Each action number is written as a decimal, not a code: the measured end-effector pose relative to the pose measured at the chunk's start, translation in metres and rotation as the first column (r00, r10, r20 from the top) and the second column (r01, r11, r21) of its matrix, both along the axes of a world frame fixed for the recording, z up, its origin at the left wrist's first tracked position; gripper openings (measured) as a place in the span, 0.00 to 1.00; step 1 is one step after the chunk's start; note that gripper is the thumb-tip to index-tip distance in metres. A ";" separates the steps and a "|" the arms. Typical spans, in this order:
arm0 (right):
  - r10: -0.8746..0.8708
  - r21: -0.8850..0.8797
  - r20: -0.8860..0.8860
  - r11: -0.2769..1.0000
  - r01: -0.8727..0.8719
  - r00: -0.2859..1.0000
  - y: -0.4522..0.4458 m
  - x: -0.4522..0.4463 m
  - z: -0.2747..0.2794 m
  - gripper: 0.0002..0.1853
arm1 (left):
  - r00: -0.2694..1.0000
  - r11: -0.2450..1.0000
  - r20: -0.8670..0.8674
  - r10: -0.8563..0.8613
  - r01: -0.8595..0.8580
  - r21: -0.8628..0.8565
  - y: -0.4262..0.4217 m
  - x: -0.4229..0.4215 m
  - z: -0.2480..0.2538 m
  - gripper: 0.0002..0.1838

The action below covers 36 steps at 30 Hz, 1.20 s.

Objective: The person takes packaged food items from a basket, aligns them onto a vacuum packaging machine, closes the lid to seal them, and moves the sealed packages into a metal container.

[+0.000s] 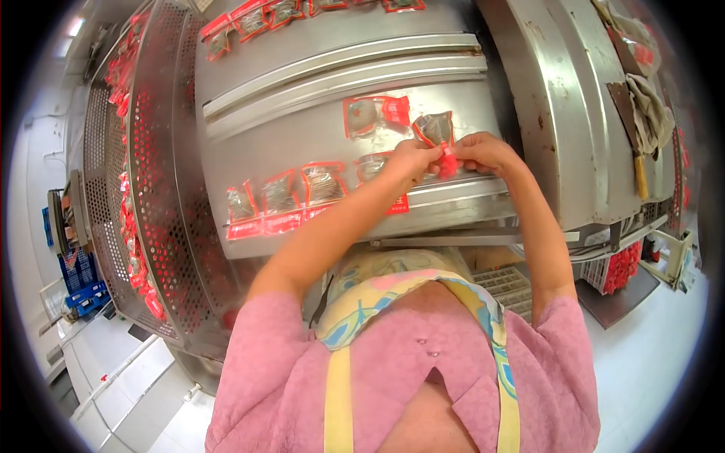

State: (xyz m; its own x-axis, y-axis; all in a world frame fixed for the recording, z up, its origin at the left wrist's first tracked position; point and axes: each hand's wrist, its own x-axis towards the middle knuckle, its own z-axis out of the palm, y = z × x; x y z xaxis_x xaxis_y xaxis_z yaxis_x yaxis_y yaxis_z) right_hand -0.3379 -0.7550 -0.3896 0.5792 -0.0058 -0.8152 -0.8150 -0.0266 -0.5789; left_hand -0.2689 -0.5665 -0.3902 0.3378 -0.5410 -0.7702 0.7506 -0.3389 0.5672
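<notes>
Both hands pinch one red-and-clear plastic food pouch point(433, 127), which has dark contents, on the metal work surface point(302, 151). My left hand point(414, 161) grips the gathered red end from the left. My right hand point(488, 153) closes on it from the right. A second pouch point(364, 116), with a pale round item inside, lies flat just beyond my left hand. To the left, several filled pouches point(323, 183) lie in a row, their red ends toward me along the near metal bar point(461, 195). My left forearm partly covers this row.
Double metal bars point(347, 66) cross the surface, with another row of pouches point(285, 10) beyond. At left stands a perforated metal panel point(162, 151) with red packs behind it. On the right metal housing point(563, 98) lie cloth gloves point(651, 113) and a tool with a yellow handle point(641, 177).
</notes>
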 end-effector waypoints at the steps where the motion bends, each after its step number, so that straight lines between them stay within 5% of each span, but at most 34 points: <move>1: -0.013 -0.009 0.007 1.000 0.013 1.000 -0.001 -0.002 -0.002 0.18 | 1.000 1.000 -0.006 0.016 -0.016 -0.005 -0.003 0.000 0.005 0.16; 8: -0.002 -0.019 0.030 1.000 0.002 1.000 0.001 0.000 -0.004 0.14 | 0.994 0.994 0.003 -0.106 0.106 -0.035 0.003 0.012 -0.009 0.12; 9: 0.033 -0.028 0.037 0.999 -0.032 0.999 -0.001 -0.001 -0.006 0.14 | 0.974 0.979 0.117 -0.193 0.184 0.085 0.003 0.017 -0.004 0.16; 10: 0.116 -0.214 0.064 0.972 -0.100 0.991 0.000 -0.002 -0.005 0.14 | 0.860 0.946 0.399 -0.318 0.260 0.194 0.008 0.017 -0.005 0.18; 12: 0.291 -0.560 0.066 0.803 -0.206 0.955 0.004 -0.005 -0.001 0.15 | 0.370 0.853 0.770 -0.520 0.278 0.442 0.018 0.012 -0.002 0.21; 15: 0.291 -0.682 0.087 0.714 -0.156 0.953 0.017 -0.011 0.004 0.15 | 0.284 0.727 0.669 -0.687 0.245 0.642 0.013 0.003 0.018 0.27; 21: 0.343 -0.568 0.145 0.797 -0.205 0.928 0.011 -0.016 0.007 0.13 | 0.278 0.613 0.547 -0.790 0.316 0.724 0.009 0.003 0.026 0.32; 24: 0.360 -0.387 0.178 0.881 -0.271 0.916 -0.002 -0.020 0.000 0.14 | 0.281 0.630 0.564 -0.777 0.345 0.696 0.013 0.000 0.029 0.32; 30: 0.393 -0.401 0.099 0.857 -0.325 0.914 -0.007 -0.013 0.006 0.14 | 0.325 0.757 0.685 -0.652 0.229 0.612 0.012 -0.004 0.026 0.24; 33: 0.447 -0.508 0.080 0.787 -0.350 0.891 -0.004 -0.010 0.006 0.12 | 0.325 0.735 0.661 -0.677 0.243 0.633 0.007 -0.005 0.019 0.24; 36: 0.449 -0.735 -0.140 0.550 -0.396 0.883 0.005 -0.004 0.031 0.16 | 0.394 0.775 0.668 -0.631 0.283 0.565 -0.003 -0.015 0.019 0.28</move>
